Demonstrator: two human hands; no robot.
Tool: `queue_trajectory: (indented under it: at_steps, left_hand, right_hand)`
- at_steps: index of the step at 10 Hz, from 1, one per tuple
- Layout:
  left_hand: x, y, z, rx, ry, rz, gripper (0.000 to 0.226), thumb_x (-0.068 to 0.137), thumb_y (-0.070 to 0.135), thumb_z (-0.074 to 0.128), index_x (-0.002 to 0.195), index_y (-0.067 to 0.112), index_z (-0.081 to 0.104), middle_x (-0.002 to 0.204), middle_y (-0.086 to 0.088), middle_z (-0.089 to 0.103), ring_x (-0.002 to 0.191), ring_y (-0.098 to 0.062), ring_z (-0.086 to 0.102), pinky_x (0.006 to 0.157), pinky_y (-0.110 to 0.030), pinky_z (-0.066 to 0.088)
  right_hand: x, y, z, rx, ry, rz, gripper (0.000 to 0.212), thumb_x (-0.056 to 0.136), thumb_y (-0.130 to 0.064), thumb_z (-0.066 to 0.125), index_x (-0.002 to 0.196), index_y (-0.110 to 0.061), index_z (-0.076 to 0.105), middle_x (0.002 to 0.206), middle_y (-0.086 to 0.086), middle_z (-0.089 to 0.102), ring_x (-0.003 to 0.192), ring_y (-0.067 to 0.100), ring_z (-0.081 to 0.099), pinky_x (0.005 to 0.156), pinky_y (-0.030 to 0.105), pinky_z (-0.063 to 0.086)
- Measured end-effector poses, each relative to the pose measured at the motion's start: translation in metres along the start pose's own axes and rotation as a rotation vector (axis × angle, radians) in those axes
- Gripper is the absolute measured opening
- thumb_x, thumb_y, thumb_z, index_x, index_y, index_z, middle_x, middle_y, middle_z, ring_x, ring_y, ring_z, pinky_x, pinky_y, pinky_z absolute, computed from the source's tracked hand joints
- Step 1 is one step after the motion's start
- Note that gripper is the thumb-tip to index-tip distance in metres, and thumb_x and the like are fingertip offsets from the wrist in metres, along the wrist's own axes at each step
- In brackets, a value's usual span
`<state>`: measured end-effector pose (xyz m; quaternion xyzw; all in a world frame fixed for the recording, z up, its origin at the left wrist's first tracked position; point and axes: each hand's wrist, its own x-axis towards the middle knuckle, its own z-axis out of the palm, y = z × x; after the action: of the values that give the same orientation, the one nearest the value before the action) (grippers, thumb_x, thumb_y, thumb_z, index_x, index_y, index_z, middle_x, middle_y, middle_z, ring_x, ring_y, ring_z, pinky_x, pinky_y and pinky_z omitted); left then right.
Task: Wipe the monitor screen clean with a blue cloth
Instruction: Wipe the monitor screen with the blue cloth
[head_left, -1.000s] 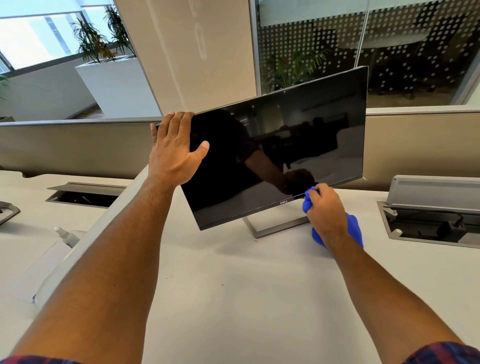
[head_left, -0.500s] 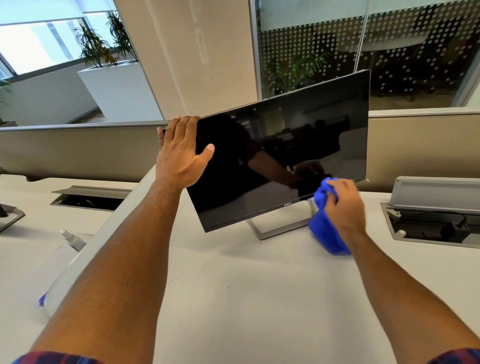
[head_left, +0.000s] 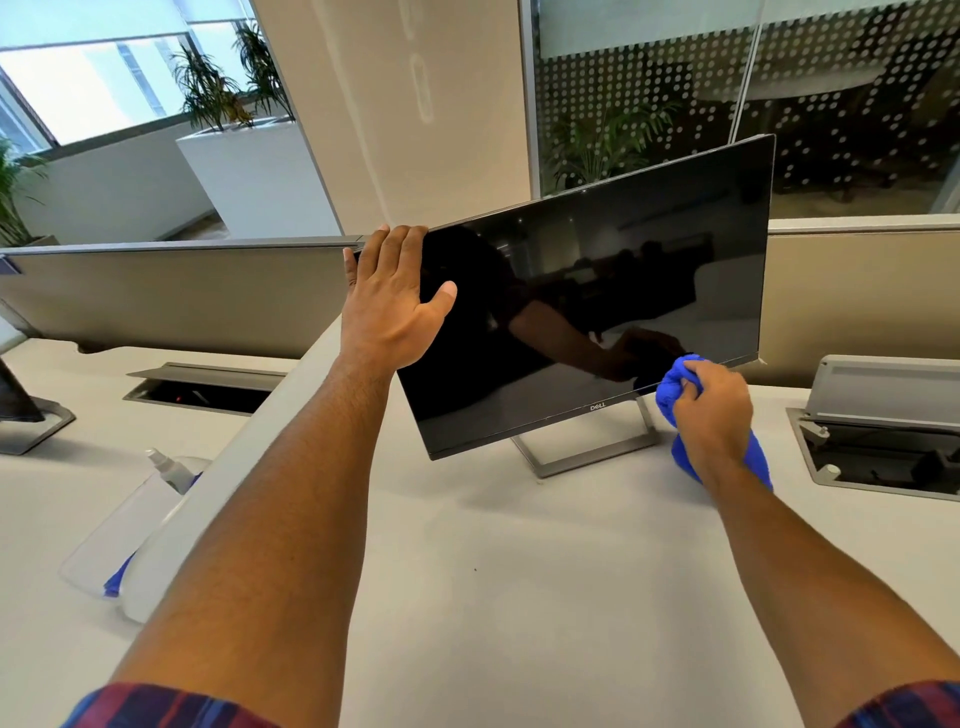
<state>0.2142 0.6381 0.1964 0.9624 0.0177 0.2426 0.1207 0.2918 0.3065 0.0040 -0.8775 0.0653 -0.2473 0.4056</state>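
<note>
A black flat monitor stands on a silver frame stand on the white desk, its screen dark and reflecting my arms. My left hand grips the monitor's upper left corner, fingers over the top edge and thumb on the screen. My right hand is closed on a bunched blue cloth, which touches the monitor's bottom edge near the lower right corner. More of the cloth hangs below my wrist.
A clear spray bottle lies on the desk at the left. Open cable boxes are set into the desk at the left and right. A beige partition runs behind. Another monitor's base sits far left.
My right hand with the cloth has slid right along the monitor's bottom edge, from near the logo toward the lower right corner. My left hand has stayed on the upper left corner.
</note>
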Motion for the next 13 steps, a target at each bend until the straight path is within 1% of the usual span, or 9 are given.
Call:
queue_trajectory:
  at_steps: [1,2,3,6,8,10,11,12,13]
  left_hand:
    - [-0.001,0.000,0.000,-0.003,-0.004,0.001,0.066,0.101,0.044,0.046,0.158,0.018,0.024,0.164,-0.001,0.024,0.156,-0.023,0.006,0.125,-0.055,0.006]
    - [-0.001,0.000,0.000,0.004,-0.008,-0.006,0.067,0.101,0.045,0.045,0.158,0.018,0.023,0.165,-0.001,0.023,0.156,-0.023,0.005,0.125,-0.054,0.005]
    - [-0.001,0.000,0.002,0.009,0.001,-0.011,0.068,0.101,0.046,0.044,0.159,0.019,0.021,0.165,0.000,0.022,0.156,-0.022,0.004,0.126,-0.054,0.002]
    - [0.000,-0.005,0.005,0.015,0.016,0.002,0.070,0.100,0.050,0.042,0.159,0.020,0.020,0.166,0.000,0.019,0.157,-0.023,0.002,0.126,-0.052,-0.004]
    - [0.001,-0.007,0.006,0.017,0.008,0.003,0.072,0.100,0.051,0.040,0.161,0.018,0.018,0.168,0.000,0.016,0.157,-0.022,0.000,0.126,-0.051,-0.005]
    - [0.001,-0.008,0.006,0.024,0.001,0.009,0.072,0.101,0.050,0.039,0.161,0.018,0.017,0.169,0.000,0.014,0.157,-0.023,-0.002,0.126,-0.051,-0.009]
    - [0.002,-0.009,0.007,0.021,0.006,0.007,0.071,0.101,0.050,0.040,0.161,0.018,0.017,0.168,0.000,0.014,0.157,-0.023,-0.002,0.125,-0.051,-0.010]
    - [0.002,-0.009,0.008,0.018,0.009,0.006,0.071,0.101,0.050,0.040,0.161,0.018,0.017,0.168,0.000,0.014,0.157,-0.022,-0.002,0.125,-0.051,-0.010]
    - [0.002,-0.010,0.008,0.025,0.004,0.007,0.072,0.102,0.050,0.038,0.162,0.019,0.015,0.169,0.000,0.011,0.157,-0.022,-0.003,0.125,-0.051,-0.010]
  right_hand:
    - [-0.025,-0.018,0.012,-0.096,-0.134,-0.126,0.017,0.089,0.001,0.063,0.105,0.004,0.067,0.093,0.022,0.066,0.087,0.034,0.062,0.086,0.043,0.053]
    - [-0.041,-0.033,0.021,-0.178,-0.262,-0.167,0.014,0.090,-0.004,0.064,0.103,0.000,0.066,0.093,0.019,0.065,0.086,0.029,0.061,0.086,0.042,0.053]
    - [-0.063,-0.054,0.034,-0.245,-0.371,-0.217,0.017,0.091,-0.011,0.065,0.106,-0.005,0.063,0.096,0.013,0.065,0.090,0.023,0.059,0.087,0.035,0.050]
    - [-0.114,-0.088,0.061,-0.174,-0.384,-0.351,0.021,0.089,-0.005,0.067,0.108,0.002,0.066,0.097,0.020,0.067,0.094,0.034,0.062,0.088,0.041,0.050]
    - [-0.140,-0.107,0.084,-0.228,-0.489,-0.468,0.033,0.094,-0.013,0.061,0.126,-0.003,0.059,0.115,0.015,0.065,0.107,0.028,0.058,0.096,0.036,0.045]
    - [-0.155,-0.126,0.101,-0.257,-0.579,-0.502,0.036,0.100,-0.020,0.054,0.133,-0.008,0.052,0.123,0.011,0.061,0.113,0.023,0.054,0.101,0.032,0.042]
    - [-0.164,-0.134,0.107,-0.239,-0.617,-0.594,0.036,0.098,-0.016,0.055,0.133,-0.005,0.054,0.124,0.013,0.063,0.114,0.027,0.056,0.102,0.036,0.043]
    - [-0.174,-0.141,0.110,-0.219,-0.602,-0.676,0.033,0.095,-0.010,0.059,0.127,-0.001,0.059,0.118,0.017,0.066,0.109,0.032,0.059,0.098,0.040,0.046]
    - [-0.185,-0.145,0.110,-0.150,-0.588,-0.771,0.035,0.081,-0.005,0.077,0.115,-0.001,0.068,0.105,0.016,0.071,0.092,0.030,0.068,0.082,0.040,0.058]
